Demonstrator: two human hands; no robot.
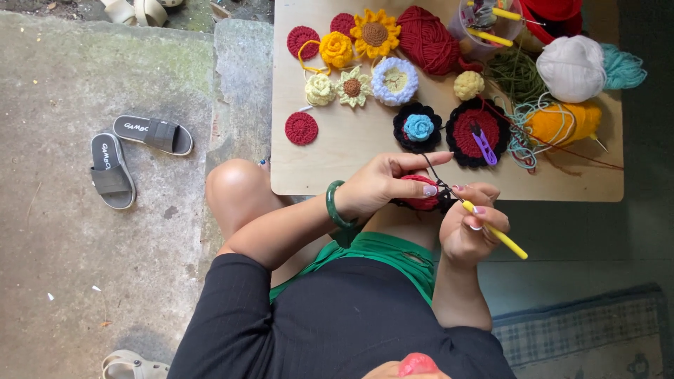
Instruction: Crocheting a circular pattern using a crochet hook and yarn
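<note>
Crocheting a red and black piece at the table edge

My left hand [382, 184] is pinching the red and black crochet piece [423, 195]; my right hand [472, 224] is gripping the yellow crochet hook [500, 235], fingers closed.

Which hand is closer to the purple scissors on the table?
The right hand. It sits just below the purple scissors, holding a yellow crochet hook. The left hand is farther off to the side, pinching the red and black crochet piece.
</note>
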